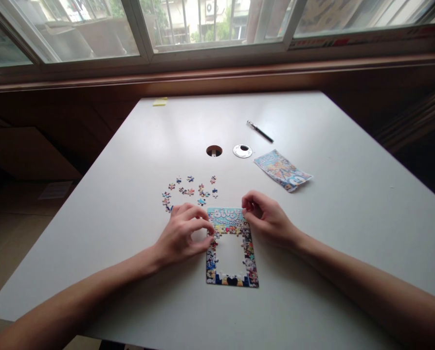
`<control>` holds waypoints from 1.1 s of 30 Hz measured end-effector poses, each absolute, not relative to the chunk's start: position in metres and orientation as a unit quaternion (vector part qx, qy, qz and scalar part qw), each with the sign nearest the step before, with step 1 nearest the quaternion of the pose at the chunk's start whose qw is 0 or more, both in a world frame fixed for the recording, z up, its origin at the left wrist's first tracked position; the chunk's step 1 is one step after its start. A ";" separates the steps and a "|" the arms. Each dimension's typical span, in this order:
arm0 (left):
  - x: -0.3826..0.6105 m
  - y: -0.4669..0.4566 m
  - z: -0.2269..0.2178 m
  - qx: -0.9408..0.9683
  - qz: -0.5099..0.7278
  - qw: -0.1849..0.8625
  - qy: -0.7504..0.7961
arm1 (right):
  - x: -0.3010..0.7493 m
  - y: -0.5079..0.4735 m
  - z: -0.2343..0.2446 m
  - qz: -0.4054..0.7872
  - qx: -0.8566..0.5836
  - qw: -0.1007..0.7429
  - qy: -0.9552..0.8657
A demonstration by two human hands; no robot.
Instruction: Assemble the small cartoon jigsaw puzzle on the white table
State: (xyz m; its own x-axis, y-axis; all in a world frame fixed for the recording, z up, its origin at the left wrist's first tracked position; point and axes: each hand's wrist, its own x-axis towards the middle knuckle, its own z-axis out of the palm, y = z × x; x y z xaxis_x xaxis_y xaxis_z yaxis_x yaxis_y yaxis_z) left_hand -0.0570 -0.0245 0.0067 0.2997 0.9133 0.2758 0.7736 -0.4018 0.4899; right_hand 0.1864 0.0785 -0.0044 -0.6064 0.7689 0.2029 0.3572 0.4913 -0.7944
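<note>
A partly assembled jigsaw puzzle (232, 280) lies flat on the white table, its border joined around a bare white middle. "Bluey" lettering runs along its blue top. My left hand (185, 231) is over the puzzle's left edge, thumb and index finger nearly meeting in a pinch; whatever is between them is too small to make out. At the upper right corner, my right hand (266, 216) has its fingers curled, with thumb and fingertips closed on the puzzle's edge. Several loose puzzle pieces (190, 191) are scattered just beyond my left hand.
A creased picture sheet (283, 170) lies at the right, with a black pen (260, 131) behind it. Near the table's middle are a round cable hole (214, 151) and its silver cover (243, 151). A yellow sticky note (159, 101) marks the far left corner, below the windows.
</note>
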 end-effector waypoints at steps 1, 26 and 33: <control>-0.052 -0.026 0.006 0.801 0.257 0.132 0.525 | 0.186 0.078 -0.004 0.368 -0.344 0.281 -0.817; -0.047 -0.029 0.001 0.823 0.307 0.110 0.466 | 0.187 0.079 -0.007 0.362 -0.323 0.296 -0.822; -0.046 -0.032 -0.002 0.845 0.299 0.078 0.436 | 0.187 0.079 -0.007 0.363 -0.321 0.295 -0.823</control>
